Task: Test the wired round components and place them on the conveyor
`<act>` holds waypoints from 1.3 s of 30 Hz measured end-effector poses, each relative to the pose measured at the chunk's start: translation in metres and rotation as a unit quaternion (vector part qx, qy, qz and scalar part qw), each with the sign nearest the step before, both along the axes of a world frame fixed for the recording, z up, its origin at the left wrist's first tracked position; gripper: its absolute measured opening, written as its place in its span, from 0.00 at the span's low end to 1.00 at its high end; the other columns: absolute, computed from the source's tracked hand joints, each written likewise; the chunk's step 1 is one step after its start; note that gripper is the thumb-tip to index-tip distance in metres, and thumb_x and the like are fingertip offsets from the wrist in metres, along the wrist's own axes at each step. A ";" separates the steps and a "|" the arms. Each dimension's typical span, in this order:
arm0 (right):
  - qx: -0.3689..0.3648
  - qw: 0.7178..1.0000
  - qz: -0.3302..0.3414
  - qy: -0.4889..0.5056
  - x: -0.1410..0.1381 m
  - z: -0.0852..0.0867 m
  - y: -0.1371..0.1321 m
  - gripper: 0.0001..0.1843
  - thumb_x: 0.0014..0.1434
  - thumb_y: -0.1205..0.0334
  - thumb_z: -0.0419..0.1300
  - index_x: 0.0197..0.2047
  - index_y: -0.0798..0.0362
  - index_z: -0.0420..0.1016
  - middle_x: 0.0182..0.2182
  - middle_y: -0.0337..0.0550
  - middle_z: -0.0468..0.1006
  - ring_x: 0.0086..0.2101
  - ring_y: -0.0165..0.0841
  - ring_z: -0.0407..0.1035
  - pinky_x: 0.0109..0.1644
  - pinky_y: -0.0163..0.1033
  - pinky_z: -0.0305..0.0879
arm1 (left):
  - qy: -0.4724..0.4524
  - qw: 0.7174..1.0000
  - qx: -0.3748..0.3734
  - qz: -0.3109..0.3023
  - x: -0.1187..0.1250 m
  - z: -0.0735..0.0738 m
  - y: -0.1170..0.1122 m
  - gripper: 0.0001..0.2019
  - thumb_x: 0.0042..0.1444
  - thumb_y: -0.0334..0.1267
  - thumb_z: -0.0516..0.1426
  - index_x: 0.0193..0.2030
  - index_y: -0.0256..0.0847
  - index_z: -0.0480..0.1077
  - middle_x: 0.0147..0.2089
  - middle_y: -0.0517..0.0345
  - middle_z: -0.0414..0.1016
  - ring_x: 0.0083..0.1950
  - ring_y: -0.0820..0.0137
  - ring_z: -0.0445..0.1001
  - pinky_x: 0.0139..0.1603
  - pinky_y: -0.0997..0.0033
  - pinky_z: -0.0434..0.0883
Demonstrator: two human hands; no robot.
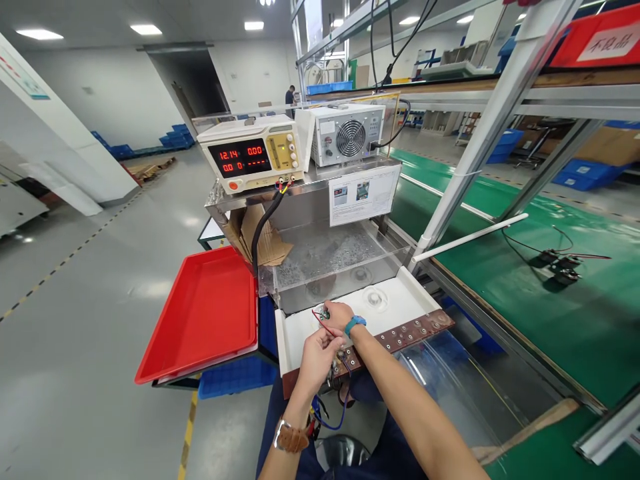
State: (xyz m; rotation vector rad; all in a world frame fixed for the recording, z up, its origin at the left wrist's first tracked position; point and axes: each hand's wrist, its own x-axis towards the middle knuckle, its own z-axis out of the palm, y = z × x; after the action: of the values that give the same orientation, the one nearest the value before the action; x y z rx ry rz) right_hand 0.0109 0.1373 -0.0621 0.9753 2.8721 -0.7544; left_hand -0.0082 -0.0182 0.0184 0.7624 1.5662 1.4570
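The left hand (316, 360) pinches a red wire (321, 323); just beyond it, the right hand (339, 316) grips a small, mostly hidden part (325, 313); a white tray (404, 299) lies beneath both.

Above a white tray (407, 297), the left hand (316, 359) pinches a red wire (323, 323) between thumb and fingers, while the right hand (339, 316), just beside it, closes on a small green part (326, 313) mostly hidden by the fingers. A brown leather-strapped watch (291, 437) circles the left wrist and a teal wristband (355, 325) the right. Along the tray's near edge runs a brown strip (420, 327) studded with metal fasteners. Beyond, a bench power supply (253, 153) showing 12.14 in red digits stands on a metal shelf (307, 179), beside a fan-backed unit (350, 135). A printed sheet (364, 195) hangs from the shelf's front. A red tray (210, 310) lies to the left; wired black components (561, 267) rest on the green belt (505, 263) at right.
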 end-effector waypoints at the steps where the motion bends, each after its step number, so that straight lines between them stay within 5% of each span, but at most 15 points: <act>1: 0.000 1.000 0.000 0.002 0.000 0.000 0.000 0.21 0.51 0.51 0.60 0.47 0.51 0.69 0.39 0.46 0.79 0.40 0.38 0.72 0.38 0.37 0.55 | -0.014 1.000 0.008 -0.004 0.002 0.008 -0.002 0.14 0.48 0.44 0.63 0.35 0.35 0.70 0.31 0.56 0.73 0.34 0.71 0.71 0.38 0.73 0.67; 7: 0.009 1.000 -0.003 0.009 0.001 0.000 -0.001 0.21 0.50 0.50 0.61 0.45 0.51 0.69 0.39 0.46 0.79 0.39 0.39 0.72 0.36 0.37 0.54 | -0.041 0.999 0.027 0.003 0.006 0.029 -0.008 0.19 0.46 0.49 0.65 0.33 0.35 0.68 0.30 0.59 0.69 0.31 0.75 0.66 0.34 0.76 0.65; 13: 0.007 1.000 -0.005 0.002 0.000 0.001 -0.002 0.21 0.51 0.50 0.61 0.46 0.51 0.70 0.39 0.45 0.79 0.40 0.39 0.73 0.36 0.37 0.54 | 0.066 0.997 -0.029 0.025 -0.007 -0.006 0.002 0.16 0.46 0.48 0.63 0.27 0.36 0.66 0.23 0.64 0.62 0.26 0.76 0.58 0.29 0.76 0.57; 19: 0.002 1.000 0.003 -0.007 -0.001 0.001 0.000 0.22 0.52 0.50 0.62 0.48 0.51 0.70 0.40 0.45 0.79 0.41 0.39 0.72 0.38 0.37 0.56 | 0.198 0.970 -0.135 0.041 -0.013 -0.042 0.009 0.13 0.46 0.47 0.60 0.26 0.38 0.69 0.21 0.62 0.67 0.25 0.73 0.62 0.29 0.75 0.57; 39: -0.001 1.000 0.009 -0.020 -0.002 0.002 0.001 0.23 0.53 0.49 0.60 0.49 0.52 0.69 0.41 0.47 0.78 0.41 0.39 0.72 0.39 0.37 0.56 | 0.237 0.952 -0.190 0.018 -0.013 -0.045 0.019 0.10 0.46 0.43 0.61 0.24 0.38 0.71 0.22 0.60 0.72 0.26 0.72 0.66 0.29 0.74 0.58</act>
State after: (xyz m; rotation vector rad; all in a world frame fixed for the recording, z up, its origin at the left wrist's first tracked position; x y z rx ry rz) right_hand 0.0093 0.1383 -0.0604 0.9508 2.8424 -0.7286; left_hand -0.0213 0.0012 -0.0268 0.8929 2.1548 0.9828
